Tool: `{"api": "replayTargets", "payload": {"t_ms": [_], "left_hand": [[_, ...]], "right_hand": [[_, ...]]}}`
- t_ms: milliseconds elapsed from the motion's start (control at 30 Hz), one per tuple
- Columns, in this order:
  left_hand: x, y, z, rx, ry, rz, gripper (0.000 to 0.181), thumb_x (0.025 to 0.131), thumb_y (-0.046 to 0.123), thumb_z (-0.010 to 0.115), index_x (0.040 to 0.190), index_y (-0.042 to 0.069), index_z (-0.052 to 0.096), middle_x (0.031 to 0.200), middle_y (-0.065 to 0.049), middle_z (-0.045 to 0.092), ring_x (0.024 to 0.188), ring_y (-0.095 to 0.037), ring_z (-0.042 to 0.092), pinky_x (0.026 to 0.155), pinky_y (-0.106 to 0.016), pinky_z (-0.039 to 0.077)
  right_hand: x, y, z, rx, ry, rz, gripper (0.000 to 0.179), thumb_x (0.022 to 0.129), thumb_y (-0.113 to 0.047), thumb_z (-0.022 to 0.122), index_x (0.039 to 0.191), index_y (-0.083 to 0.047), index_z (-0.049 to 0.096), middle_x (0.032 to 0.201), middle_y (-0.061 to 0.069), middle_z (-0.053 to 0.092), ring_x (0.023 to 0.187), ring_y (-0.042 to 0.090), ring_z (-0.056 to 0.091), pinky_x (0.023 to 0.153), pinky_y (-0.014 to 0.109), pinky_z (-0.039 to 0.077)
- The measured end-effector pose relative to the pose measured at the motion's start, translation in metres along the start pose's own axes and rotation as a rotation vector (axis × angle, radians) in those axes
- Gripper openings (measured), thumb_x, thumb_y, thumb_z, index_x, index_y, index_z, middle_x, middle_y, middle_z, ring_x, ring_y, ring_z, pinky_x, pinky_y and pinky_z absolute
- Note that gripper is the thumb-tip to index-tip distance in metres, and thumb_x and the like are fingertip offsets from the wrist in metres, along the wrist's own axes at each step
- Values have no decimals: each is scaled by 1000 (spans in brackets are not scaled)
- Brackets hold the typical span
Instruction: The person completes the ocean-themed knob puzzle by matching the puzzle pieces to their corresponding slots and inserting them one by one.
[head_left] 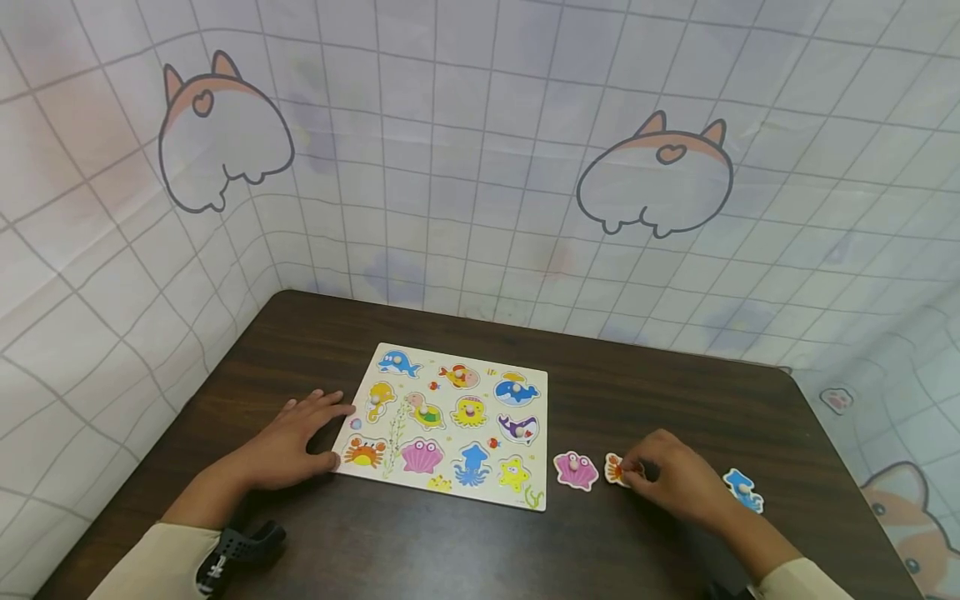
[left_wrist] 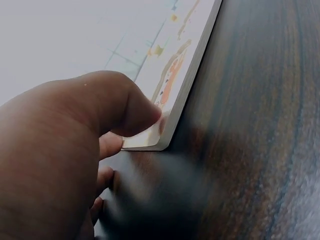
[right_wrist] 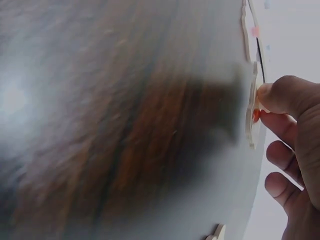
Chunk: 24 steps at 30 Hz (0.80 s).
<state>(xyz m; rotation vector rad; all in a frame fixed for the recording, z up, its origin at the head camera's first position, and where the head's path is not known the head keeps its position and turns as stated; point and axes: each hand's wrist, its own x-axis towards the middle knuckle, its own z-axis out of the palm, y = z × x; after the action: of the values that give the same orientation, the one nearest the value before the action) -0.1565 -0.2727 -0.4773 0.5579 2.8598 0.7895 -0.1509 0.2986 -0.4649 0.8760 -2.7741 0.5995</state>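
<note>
A wooden peg puzzle board (head_left: 446,492) with sea animals lies on the table. My left hand (head_left: 288,442) rests at its left edge, fingers spread, the thumb (left_wrist: 132,107) on the near corner in the left wrist view. To the right of the board, my right hand (head_left: 675,477) pinches an orange crab puzzle piece (head_left: 613,469) by its knob, between thumb and index finger. In the right wrist view that piece (right_wrist: 251,112) is seen edge-on, low over the table. A pink shell piece (head_left: 575,472) lies between the board and the right hand.
A blue squid piece (head_left: 743,490) lies right of my right hand. Several knobbed pieces, such as a whale (head_left: 517,392), sit in the board's upper rows. The dark wood table (head_left: 420,550) meets a grid-patterned cloth (head_left: 480,200) behind and at both sides.
</note>
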Motion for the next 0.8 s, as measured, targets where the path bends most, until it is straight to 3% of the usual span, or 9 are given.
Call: {"api": "replayTargets", "payload": {"t_ms": [167,333,600,800], "left_hand": [[0,-1,1,8,-2,-6,70,86,25,75,151,16,51,161,-20,36,150,-49,21,117,-70,9],[1,-2,1,5,-5,-5,71,85,26,76,151,16,50,161,-20,35,150,-49,20,117,-70,9],[1,-4,2,-3,-5,-3,71,85,26,77,151,16,51,161,-20,35,150,-48,20,117,-70,8],[1,-5,2,-2,-1,-1,71,85,27,77,151,16,51,161,-19,35,150,-48,20,117,-70,9]], "right_hand": [[11,-5,0,-2,25,-42,25,81,-11,87,87,-29,71,85,-19,56,81,8,54,66,28,51],[23,-10,0,-2,25,-92,23,80,-8,87,88,-26,74,86,-20,59,82,8,54,66,28,51],[44,-22,0,8,-28,-91,16,84,-14,86,90,-26,79,90,-21,65,89,4,53,70,29,54],[62,-36,4,21,-25,-174,15,83,-12,86,91,-23,79,90,-19,67,90,7,53,72,30,54]]}}
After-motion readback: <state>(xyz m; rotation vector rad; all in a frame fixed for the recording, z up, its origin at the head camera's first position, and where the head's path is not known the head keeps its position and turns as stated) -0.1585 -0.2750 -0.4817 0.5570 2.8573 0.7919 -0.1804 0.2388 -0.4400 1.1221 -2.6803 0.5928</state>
